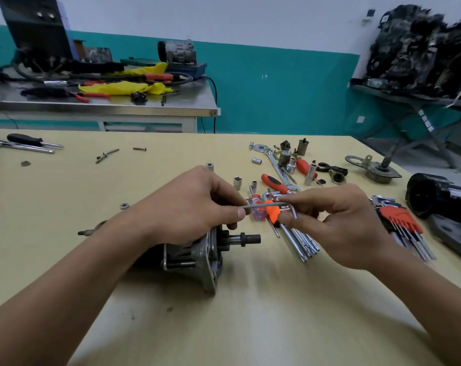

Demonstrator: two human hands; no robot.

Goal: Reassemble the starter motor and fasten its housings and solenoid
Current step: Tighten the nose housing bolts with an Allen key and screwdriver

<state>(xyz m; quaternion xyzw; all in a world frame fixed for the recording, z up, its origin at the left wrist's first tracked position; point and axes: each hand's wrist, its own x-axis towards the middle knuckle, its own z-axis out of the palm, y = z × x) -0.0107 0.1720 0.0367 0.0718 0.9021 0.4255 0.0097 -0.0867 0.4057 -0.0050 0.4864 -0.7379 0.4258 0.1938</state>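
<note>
A: Any writing to read?
B: Only a small pale label on the orange hex key holder point(273, 214), too blurred to make out.
A: Left of the starter motor point(197, 256)?
B: Far off, a black-handled screwdriver point(23, 139); nearer, a lone nut point(124, 206).
A: And the motor itself?
B: Lying on its side on the yellow table point(250, 313), directly beneath the left hand point(195, 204). Grey cast flange, dark body, black shaft poking out rightward.
A: Left hand doing what?
B: Pinching the tip of a hex key point(266, 206), just above the motor.
A: Right of the motor?
B: Right hand point(337, 220), pinching the same key at its bend, over the holder. Further right, a second hex key set point(401, 220), then a black housing point(435, 199).
</note>
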